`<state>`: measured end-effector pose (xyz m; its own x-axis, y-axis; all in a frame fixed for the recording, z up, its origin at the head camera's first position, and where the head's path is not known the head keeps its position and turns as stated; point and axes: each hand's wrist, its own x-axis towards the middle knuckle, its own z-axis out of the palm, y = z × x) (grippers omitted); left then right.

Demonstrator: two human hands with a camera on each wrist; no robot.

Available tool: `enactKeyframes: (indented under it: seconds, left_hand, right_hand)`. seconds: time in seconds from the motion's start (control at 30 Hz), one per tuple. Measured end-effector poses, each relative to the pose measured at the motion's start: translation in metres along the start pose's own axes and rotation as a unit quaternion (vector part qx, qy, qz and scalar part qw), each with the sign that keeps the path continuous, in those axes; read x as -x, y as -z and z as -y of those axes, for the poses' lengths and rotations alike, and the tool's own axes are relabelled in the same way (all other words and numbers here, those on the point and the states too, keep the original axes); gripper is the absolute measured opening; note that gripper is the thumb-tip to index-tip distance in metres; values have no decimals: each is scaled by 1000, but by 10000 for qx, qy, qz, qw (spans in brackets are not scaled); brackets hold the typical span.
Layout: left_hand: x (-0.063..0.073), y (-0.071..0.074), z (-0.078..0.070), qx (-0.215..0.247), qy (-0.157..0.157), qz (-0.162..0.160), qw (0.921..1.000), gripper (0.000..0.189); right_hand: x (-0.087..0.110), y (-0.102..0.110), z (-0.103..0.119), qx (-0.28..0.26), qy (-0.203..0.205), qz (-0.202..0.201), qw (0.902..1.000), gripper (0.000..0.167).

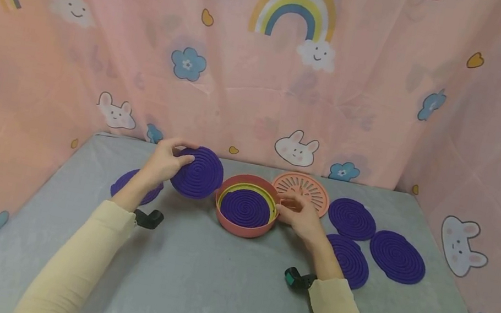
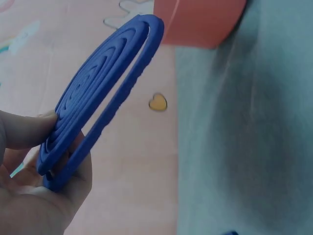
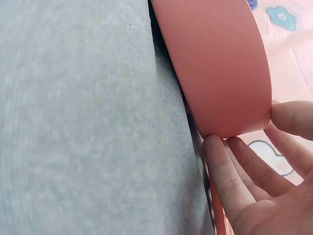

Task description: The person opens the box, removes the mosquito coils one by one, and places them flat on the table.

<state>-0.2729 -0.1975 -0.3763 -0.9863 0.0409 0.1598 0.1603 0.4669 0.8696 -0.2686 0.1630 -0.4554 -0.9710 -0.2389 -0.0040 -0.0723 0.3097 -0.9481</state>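
Note:
My left hand (image 1: 168,161) pinches a purple-blue mosquito coil (image 1: 198,172) by its edge, thumb on the near face and fingers behind. The coil is held up and tilted, left of a round pink mosquito coil box (image 1: 242,231). In the left wrist view the outer turn of the coil (image 2: 105,93) stands apart from the inner turns. Another coil (image 1: 245,207) lies in the box, inside a yellow ring (image 1: 273,212). My right hand (image 1: 301,218) holds the right side of the box, thumb at the rim and fingertips against the outer wall (image 3: 220,68).
A pink slotted lid (image 1: 319,195) lies behind my right hand. Several coils are spread at the right, one coil (image 1: 397,257) farthest out. One more coil (image 1: 125,182) lies under my left forearm. A patterned curtain (image 1: 238,109) hangs behind the grey table (image 1: 206,294).

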Motion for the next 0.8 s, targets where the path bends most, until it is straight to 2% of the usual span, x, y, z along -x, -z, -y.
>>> enactKeyframes:
  seconds: [0.17, 0.37, 0.63, 0.8]
  left_hand:
    - [5, 6, 12, 229, 265, -63, 9994, 33]
    - [7, 7, 31, 369, 600, -92, 9975, 35]
    - [11, -5, 52, 598, 980, -114, 9933, 35]
    - [11, -12, 63, 569, 1281, -161, 9900, 34]
  right_hand:
    - [0, 0, -1, 24, 27, -24, 10000, 39]
    - [0, 0, 0, -37, -55, -5, 10000, 41]
    - [-1, 0, 0, 20, 0, -44, 10000, 40]
    - [-1, 0, -1, -31, -21, -18, 10000, 41]
